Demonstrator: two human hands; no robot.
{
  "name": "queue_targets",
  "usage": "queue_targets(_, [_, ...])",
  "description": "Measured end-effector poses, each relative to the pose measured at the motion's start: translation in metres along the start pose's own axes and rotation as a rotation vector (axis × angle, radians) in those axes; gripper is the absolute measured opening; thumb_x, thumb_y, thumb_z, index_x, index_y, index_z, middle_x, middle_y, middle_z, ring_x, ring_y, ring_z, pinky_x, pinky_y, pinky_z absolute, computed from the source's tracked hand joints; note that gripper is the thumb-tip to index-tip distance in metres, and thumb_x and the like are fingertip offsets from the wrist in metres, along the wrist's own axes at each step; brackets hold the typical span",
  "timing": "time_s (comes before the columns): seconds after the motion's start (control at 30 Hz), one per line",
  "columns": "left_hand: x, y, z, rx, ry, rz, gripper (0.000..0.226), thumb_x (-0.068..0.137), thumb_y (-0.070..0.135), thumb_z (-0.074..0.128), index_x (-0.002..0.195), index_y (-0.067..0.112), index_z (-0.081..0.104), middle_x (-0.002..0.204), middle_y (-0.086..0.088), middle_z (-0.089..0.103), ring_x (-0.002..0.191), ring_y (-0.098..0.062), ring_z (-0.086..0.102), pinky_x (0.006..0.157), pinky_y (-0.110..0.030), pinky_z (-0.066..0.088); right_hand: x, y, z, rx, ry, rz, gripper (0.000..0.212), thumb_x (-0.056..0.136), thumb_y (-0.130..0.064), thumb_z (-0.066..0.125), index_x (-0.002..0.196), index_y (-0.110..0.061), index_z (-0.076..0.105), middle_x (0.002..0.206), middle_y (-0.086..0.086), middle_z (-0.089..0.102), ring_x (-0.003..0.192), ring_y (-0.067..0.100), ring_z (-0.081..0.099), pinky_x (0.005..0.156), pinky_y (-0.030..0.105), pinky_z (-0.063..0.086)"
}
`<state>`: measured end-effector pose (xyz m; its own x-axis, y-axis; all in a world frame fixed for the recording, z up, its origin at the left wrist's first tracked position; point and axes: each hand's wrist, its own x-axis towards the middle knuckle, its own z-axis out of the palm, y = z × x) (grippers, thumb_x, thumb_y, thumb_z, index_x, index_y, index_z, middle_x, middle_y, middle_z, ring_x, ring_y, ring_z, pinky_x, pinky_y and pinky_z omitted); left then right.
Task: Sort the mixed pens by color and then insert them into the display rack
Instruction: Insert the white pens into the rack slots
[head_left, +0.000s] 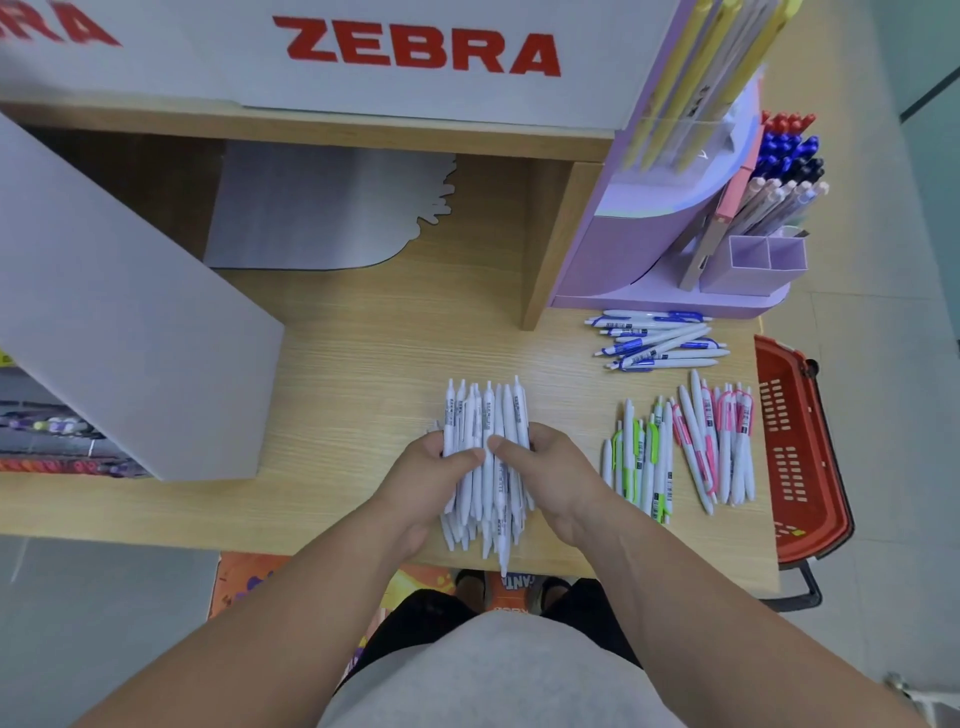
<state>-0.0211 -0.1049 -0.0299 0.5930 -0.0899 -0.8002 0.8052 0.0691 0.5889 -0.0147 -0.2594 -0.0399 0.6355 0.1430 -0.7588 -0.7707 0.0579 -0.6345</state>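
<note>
At the left a slanted white panel (130, 312) leans over the table (353, 364), well clear of the work. Near the middle, the left hand (436, 473) has its fingers curled under a thick bundle of pens (488, 410), thumb pressed on top. The right hand (550, 473) clamps the other side the same way, and the two thumbs almost meet.

The bundle's near ends hang past the table's near edge. One pen (503, 551) already pokes out lower than the rest. If either grip loosens, I'd expect that one to slide out and drop to the floor.

The clips in the bundle are turned away, so the colours can't be read from here. A hasty pick could put a pen in the wrong group.

To the right lie the green pile (639, 457) and, just beside it, the pink pile (722, 441). A careless drop could roll one into the other. The blue pile (654, 340) lies farther back, near the rack (670, 260). The rack's slots look crowded, so inserting may snag. At the far right a red basket (795, 457) sits at the table's end.
</note>
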Motion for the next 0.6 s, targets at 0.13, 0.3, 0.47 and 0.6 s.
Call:
queue_targets(0.13, [-0.007,0.009,-0.001,-0.11,-0.13,0.006,0.031,0.093,0.012,0.067,0.123,0.011,0.067,0.114,-0.015,0.073,0.107,-0.032,0.07,0.093,-0.044,0.055,-0.007,-0.01,0.002,0.025,-0.024,-0.035,0.026,0.094,-0.024,0.068,0.117,-0.013,0.068,0.105,0.007,0.076,0.097,0.023,0.073,0.088,0.039,0.058])
queue_targets(0.3, [-0.022,0.025,0.002,-0.205,-0.241,0.018,0.039,0.084,0.009,0.071,0.123,0.012,0.067,0.116,-0.02,0.071,0.108,-0.037,0.068,0.091,-0.048,0.055,-0.033,-0.032,0.004,0.055,-0.046,-0.107,0.023,0.096,-0.021,0.065,0.117,-0.013,0.067,0.108,0.008,0.075,0.1,0.024,0.072,0.089,0.039,0.058])
queue_targets(0.47, [-0.037,0.035,0.016,-0.145,-0.329,0.053,0.041,0.08,-0.005,0.062,0.118,0.007,0.07,0.116,-0.027,0.068,0.108,-0.04,0.067,0.089,-0.046,0.056,-0.067,-0.046,0.008,0.0,-0.055,-0.186,0.021,0.097,-0.018,0.062,0.118,-0.021,0.065,0.106,0.003,0.075,0.099,0.019,0.072,0.088,0.036,0.058])
queue_targets(0.6, [-0.047,0.037,0.032,-0.186,-0.351,0.061,0.042,0.078,-0.007,0.06,0.116,0.007,0.072,0.116,-0.028,0.068,0.107,-0.039,0.068,0.089,-0.046,0.056,-0.087,-0.053,0.003,-0.03,0.0,-0.218,0.019,0.098,-0.017,0.061,0.116,-0.02,0.066,0.104,0.004,0.076,0.098,0.02,0.072,0.09,0.038,0.057])
